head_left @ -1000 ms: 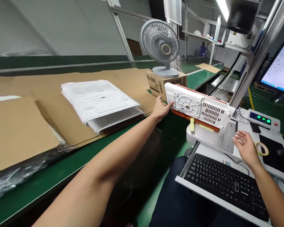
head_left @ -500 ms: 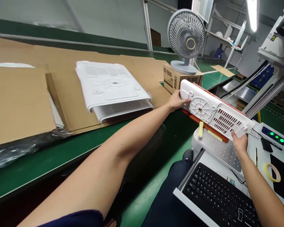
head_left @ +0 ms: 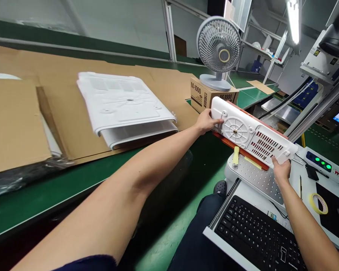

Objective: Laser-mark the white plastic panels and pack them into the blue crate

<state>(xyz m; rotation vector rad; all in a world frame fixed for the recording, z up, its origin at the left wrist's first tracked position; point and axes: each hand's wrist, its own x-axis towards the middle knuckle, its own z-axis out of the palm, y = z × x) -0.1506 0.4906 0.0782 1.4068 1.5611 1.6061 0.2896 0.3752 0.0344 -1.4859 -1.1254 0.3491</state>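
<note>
I have one white panel (head_left: 252, 137) at three o'clock, one box (head_left: 213, 99) marked "M-1000" on two sides at two, my left hand (head_left: 206, 121) and right hand (head_left: 281, 170) each grasping a panel end, and one tape roll (head_left: 311, 203) at four.

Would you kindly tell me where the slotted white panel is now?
In the head view, the slotted white panel is right of centre, between the left hand and right hand, beside the orange strip.
</note>
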